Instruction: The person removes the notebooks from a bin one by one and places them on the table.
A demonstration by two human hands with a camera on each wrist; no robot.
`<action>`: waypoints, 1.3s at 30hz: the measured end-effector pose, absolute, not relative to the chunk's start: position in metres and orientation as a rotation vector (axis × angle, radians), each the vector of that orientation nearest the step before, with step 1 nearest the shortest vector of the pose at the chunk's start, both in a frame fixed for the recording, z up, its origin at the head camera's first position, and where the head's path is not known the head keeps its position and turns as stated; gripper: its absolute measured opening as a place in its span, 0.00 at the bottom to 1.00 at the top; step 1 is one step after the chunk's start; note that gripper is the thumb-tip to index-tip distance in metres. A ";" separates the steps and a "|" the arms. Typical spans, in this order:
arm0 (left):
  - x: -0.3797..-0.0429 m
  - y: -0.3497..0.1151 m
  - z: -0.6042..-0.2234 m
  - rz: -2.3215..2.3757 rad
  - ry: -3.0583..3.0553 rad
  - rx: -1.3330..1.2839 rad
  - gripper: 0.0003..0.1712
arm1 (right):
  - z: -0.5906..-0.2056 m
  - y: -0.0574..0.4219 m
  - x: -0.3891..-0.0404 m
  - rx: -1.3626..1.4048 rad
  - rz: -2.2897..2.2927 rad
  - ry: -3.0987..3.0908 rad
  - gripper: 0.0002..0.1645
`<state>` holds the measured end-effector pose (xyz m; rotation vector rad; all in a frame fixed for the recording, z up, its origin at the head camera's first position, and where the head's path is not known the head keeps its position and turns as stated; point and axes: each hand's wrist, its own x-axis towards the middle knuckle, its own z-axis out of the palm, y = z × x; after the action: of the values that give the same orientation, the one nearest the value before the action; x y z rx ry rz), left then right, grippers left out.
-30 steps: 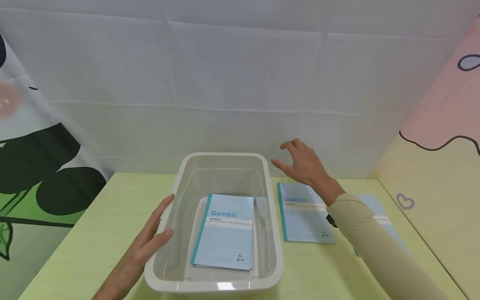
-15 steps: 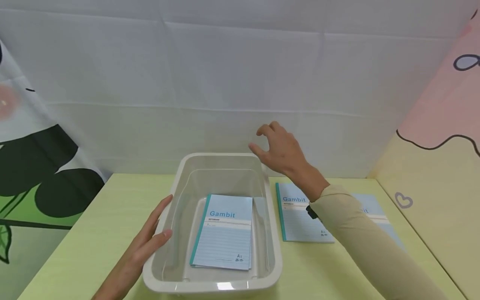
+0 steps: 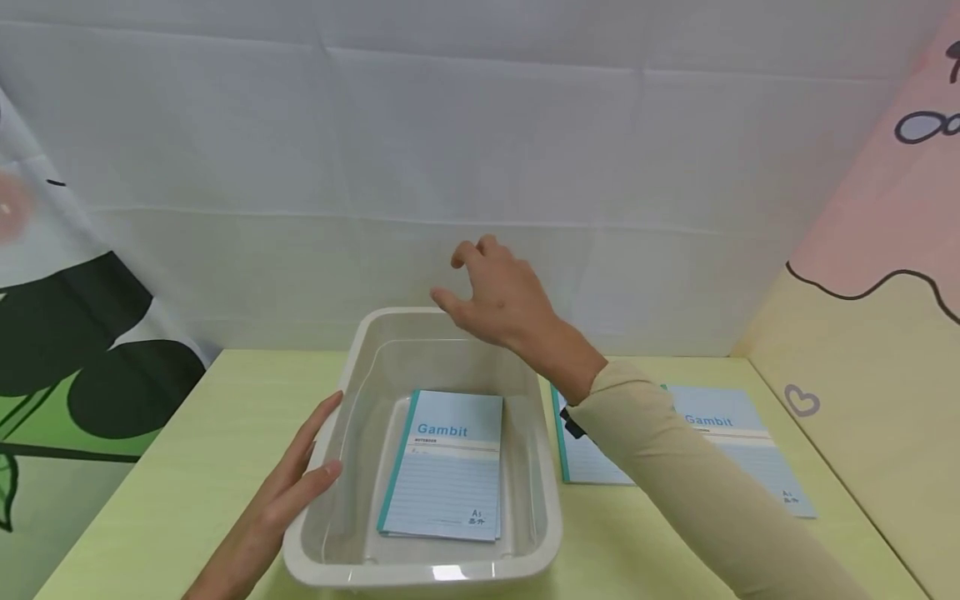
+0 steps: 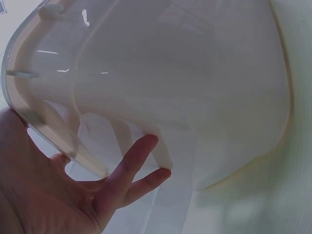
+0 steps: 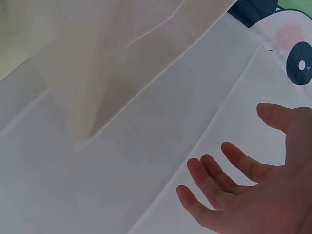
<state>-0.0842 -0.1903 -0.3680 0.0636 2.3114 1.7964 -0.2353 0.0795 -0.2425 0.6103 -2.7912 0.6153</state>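
Note:
A pale plastic tub point(image 3: 423, 573) stands on the table in the head view. Inside it lies a blue Gambit notebook point(image 3: 442, 467) with a teal spine, and the edge of another shows beneath. My left hand point(image 3: 273, 508) holds the tub's left side, thumb at the rim; in the left wrist view its fingers point(image 4: 139, 156) touch the outer wall below the rim. Over the far right corner of the tub hovers my right hand point(image 3: 498, 296), holding nothing, fingers spread and slightly bent. The right wrist view also shows that palm point(image 5: 263, 195) facing free air.
Right of the tub, a Gambit notebook point(image 3: 588, 454) is partly hidden by my right forearm. Another notebook point(image 3: 738, 433) lies farther right. A white cloth point(image 3: 480, 150) hangs behind the pale green table point(image 3: 180, 458), with printed panels at either side.
My right hand has moved left and slightly up, from above the nearer loose notebook to over the tub's far corner. The left hand keeps its place on the tub.

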 end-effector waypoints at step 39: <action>-0.092 -0.189 -0.374 1.774 2.356 0.165 0.37 | -0.313 -0.023 -0.222 0.362 0.256 -3.097 0.32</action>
<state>-0.0924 -0.1894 -0.3737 0.1646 2.3558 1.7741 -0.2221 -0.0230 -0.3133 0.3621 -3.0968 0.2559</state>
